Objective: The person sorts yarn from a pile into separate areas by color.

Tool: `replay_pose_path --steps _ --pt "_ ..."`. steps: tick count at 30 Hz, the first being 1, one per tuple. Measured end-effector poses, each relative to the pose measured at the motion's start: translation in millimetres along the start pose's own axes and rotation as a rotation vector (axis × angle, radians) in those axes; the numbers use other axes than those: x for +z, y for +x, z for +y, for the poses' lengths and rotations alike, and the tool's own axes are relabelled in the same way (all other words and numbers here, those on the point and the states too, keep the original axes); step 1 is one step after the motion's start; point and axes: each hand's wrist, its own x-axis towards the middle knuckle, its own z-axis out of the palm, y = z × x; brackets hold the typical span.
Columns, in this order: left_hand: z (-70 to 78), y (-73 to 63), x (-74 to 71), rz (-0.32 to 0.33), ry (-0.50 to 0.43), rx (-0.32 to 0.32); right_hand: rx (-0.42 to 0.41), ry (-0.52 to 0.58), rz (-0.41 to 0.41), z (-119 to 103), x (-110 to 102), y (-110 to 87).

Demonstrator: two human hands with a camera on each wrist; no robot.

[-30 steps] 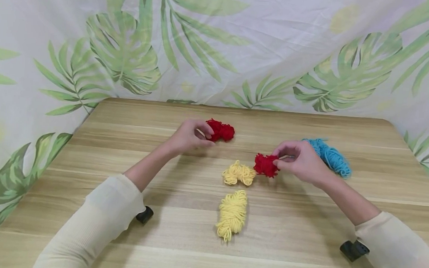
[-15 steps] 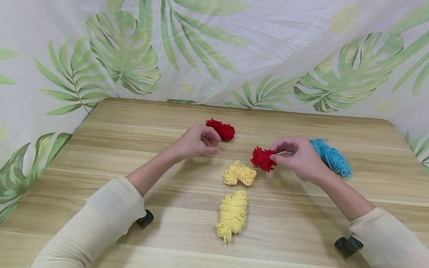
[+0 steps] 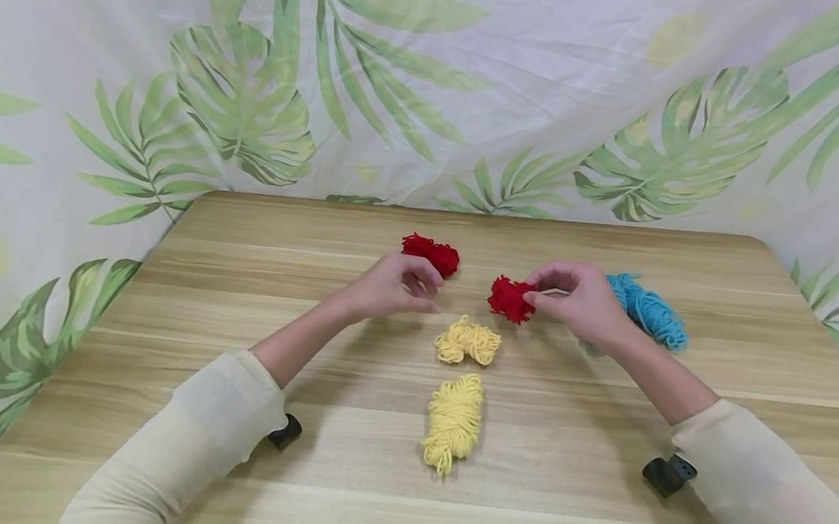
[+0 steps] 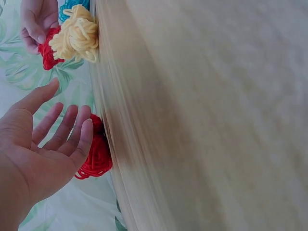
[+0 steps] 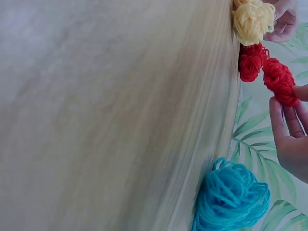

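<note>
One red yarn bundle [image 3: 510, 299] hangs in your right hand [image 3: 581, 302], pinched at its near end between thumb and fingertips and raised clear of the wooden table [image 3: 557, 483]. Your left hand [image 3: 392, 288] has hold of nothing: its fingers are gently bent, well parted from the thumb, beside the second red bundle [image 3: 430, 255], which lies at the far side of the table; whether they brush it, you cannot tell from these views. Pinch just firmly enough to carry the weight, since a hard squeeze would likely flatten the soft strands and a weak one could let loops slip. Catch the whole body of the bundle, not a single loose strand. Mind the short yellow bundle [image 3: 467, 341], close in front of both hands, and lift over it if you cross, as its loops could snag. The long yellow bundle [image 3: 453, 424] lies nearer you, while the blue bundle [image 3: 648, 310] sits just behind your right wrist, so swing that forearm carefully. Lower gently, then release all fingers together.
</note>
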Motion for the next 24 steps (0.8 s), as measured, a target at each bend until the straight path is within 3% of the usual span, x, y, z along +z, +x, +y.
replay_pose_path --steps 13,20,24 --pt "5.4 -0.4 6.1 -0.059 -0.044 0.015 0.021 -0.012 0.033 -1.4 6.3 12.4" --pt "4.9 -0.9 10.3 -0.09 -0.052 0.071 0.004 -0.014 0.057 1.4 7.9 18.3" --pt "5.9 -0.3 12.4 -0.116 -0.067 0.051 0.001 -0.007 0.058 2.1 8.1 21.0"
